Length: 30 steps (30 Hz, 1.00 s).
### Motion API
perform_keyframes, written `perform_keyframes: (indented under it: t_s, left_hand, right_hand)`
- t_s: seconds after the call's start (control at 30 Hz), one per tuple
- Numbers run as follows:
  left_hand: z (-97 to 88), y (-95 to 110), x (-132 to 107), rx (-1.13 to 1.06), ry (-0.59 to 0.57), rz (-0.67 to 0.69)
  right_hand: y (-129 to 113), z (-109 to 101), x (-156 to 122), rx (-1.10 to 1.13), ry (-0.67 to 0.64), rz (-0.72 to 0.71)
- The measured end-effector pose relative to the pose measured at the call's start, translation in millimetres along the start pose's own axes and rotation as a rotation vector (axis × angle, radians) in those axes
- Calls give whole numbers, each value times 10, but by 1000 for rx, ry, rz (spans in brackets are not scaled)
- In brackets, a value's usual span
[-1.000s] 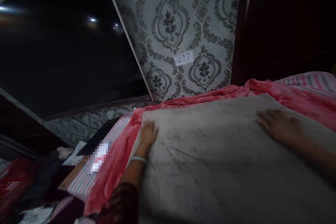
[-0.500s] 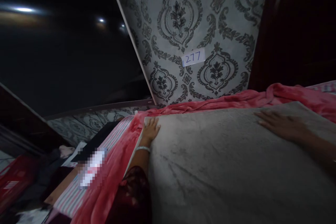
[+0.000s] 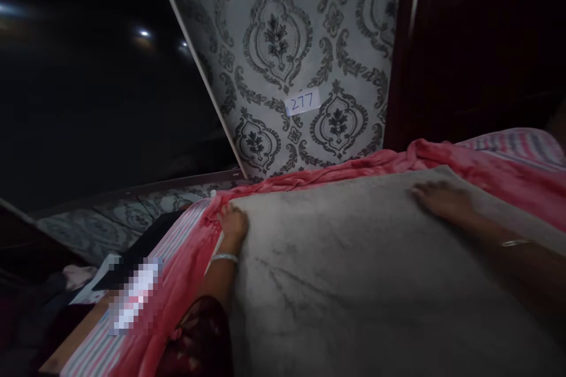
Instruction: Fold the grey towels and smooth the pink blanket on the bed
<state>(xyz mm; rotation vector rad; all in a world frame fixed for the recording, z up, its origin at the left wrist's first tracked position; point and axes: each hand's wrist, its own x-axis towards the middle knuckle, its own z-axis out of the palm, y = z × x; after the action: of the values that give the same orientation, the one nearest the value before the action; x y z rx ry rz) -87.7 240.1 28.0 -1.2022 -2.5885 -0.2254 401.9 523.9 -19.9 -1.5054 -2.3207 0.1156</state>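
A grey plush blanket (image 3: 354, 271) lies spread over a pink blanket (image 3: 186, 271) on a bed. My left hand (image 3: 233, 224) rests on the grey blanket's far left corner, fingers curled over its edge. Flat on the far right part of the grey blanket lies my right hand (image 3: 440, 199), fingers stretched out, holding nothing. Both wrists wear a thin bangle.
A striped sheet (image 3: 517, 144) shows under the pink blanket at right and left. Patterned wallpaper with a paper label "277" (image 3: 303, 102) stands behind the bed. A dark wooden headboard (image 3: 477, 47) rises at the right. Clutter lies on the floor at lower left.
My left hand slid to the corner and its fingers curled over the edge. My right hand stayed flat, shifting slightly left. The camera turned a little.
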Motion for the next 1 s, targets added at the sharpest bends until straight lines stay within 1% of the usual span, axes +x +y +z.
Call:
perform_keyframes:
  t_s: [0.03,0.07,0.13,0.17,0.2,0.23,0.27,0.3,0.33,0.37,0.4,0.47,0.57,0.63,0.67,0.73,0.8,0.87,1.0]
  left_hand:
    - [-20,191,-113,-5,-9,59]
    - [-30,403,-249,-14,-44,148]
    - [-30,842,-561,-59,-182,425]
    - [-26,1042,-719,-84,-248,547]
    - [-23,1210,-864,-103,-282,634]
    - [-23,1335,-988,-114,-298,675]
    - [-31,1409,-1086,-117,-302,679]
    - [-46,1426,-1157,-110,-297,648]
    - [-67,1388,-1203,-95,-295,596]
    - [-95,1298,-1231,-74,-297,536]
    - [-126,1162,-1249,-49,-299,475]
    - [-187,794,-1285,5,-288,360]
    - [-256,156,-1410,66,-250,232]
    - [-282,-217,-1536,85,-230,188]
    - [-290,-370,-1603,87,-225,168]
    - [-301,-596,-1732,79,-230,115]
    - [-314,-721,-1851,63,-228,48]
    - [-340,-768,-1965,47,-195,-3]
    - [-429,-768,-2156,22,-66,-41]
  right_hand:
    - [-242,48,-111,-4,-32,-27]
    - [-514,100,-251,-11,-93,-102]
    - [-1077,201,-576,5,-189,-364]
    - [-1329,240,-738,14,-214,-445]
    - [-1533,267,-882,18,-218,-497]
    - [-1676,278,-1000,21,-209,-536]
    - [-1746,273,-1089,14,-206,-541]
    - [-1740,252,-1151,0,-203,-524]
    - [-1662,216,-1191,-20,-202,-490]
    - [-1518,166,-1217,-43,-201,-443]
    - [-1321,105,-1239,-68,-200,-384]
    - [-825,-47,-1300,-109,-192,-258]
    - [-43,-306,-1471,-160,-217,-21]
    - [369,-462,-1616,-178,-236,102]
    - [521,-526,-1688,-182,-255,154]
    - [711,-621,-1819,-183,-281,218]
    - [775,-673,-1927,-182,-278,255]
    - [766,-695,-2016,-188,-230,281]
    - [704,-729,-2137,-216,-67,312]
